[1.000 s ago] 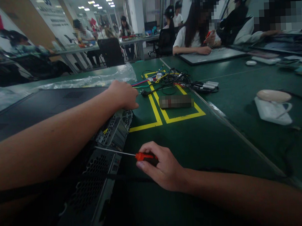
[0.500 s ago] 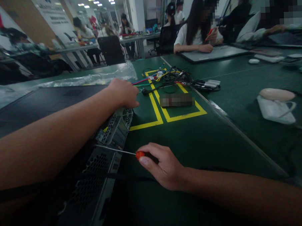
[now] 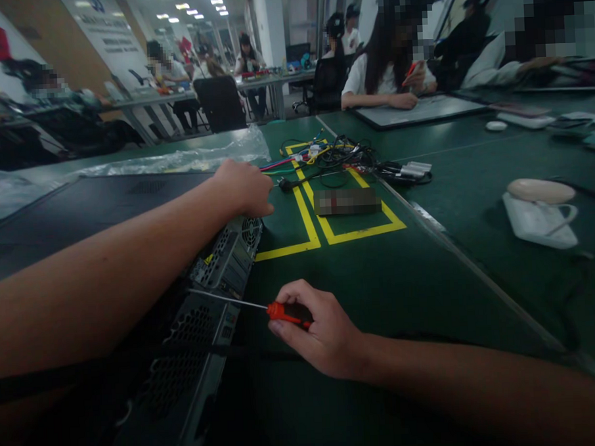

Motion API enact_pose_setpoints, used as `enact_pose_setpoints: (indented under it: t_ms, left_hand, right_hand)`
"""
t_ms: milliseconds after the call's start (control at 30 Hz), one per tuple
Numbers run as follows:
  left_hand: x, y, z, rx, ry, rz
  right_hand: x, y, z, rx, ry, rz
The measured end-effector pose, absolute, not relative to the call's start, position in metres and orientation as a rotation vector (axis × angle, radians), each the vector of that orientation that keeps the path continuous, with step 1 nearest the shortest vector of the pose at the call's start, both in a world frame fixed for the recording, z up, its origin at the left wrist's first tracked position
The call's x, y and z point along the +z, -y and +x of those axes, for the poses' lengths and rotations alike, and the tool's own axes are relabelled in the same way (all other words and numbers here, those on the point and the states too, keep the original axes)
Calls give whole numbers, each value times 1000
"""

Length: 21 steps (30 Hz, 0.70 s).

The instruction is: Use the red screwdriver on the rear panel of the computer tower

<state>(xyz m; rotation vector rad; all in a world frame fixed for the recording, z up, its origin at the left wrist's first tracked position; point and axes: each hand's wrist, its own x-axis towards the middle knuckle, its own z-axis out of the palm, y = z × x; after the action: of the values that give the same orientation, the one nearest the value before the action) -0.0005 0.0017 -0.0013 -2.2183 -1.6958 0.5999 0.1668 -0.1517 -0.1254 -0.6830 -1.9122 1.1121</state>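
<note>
A: State the step in hand.

B: In my judgement, a screw is being worked at the back of the computer case (image 3: 129, 210); the case lies on the worktop (image 3: 379, 278), its back panel (image 3: 185, 349) facing the person's right.

A: Condition of each grip?

B: The right grip (image 3: 324, 330) is closed round the handle (image 3: 280, 310) of a screwdriver (image 3: 226, 298); the shaft points left across the panel; its tip lies in shadow by the forearm (image 3: 107, 264), so I cannot tell whether it is seated. The left grip (image 3: 243, 188) rests on the far end of the case, above the fan grille (image 3: 251, 230); I cannot tell whether it clasps the edge or merely presses.

A: What does the next move call for?

B: I judge: steady pressure along the shaft, the handle turned in line; the case kept still by the left grip.

A: Differences from half a second ago?

B: More of the handle's red and black shows; then, little beyond its red front end was visible; the right grip appears rolled round it. The shaft keeps nearly the same line; the left grip remains in place.
</note>
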Motion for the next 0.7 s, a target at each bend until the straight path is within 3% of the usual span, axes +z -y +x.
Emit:
enact_pose_setpoints:
  t_ms: [700]
  left_hand:
    - [-2,-2,0,635,1677,-2206]
  right_hand:
    - [-125,151,168,1102,1939,-670]
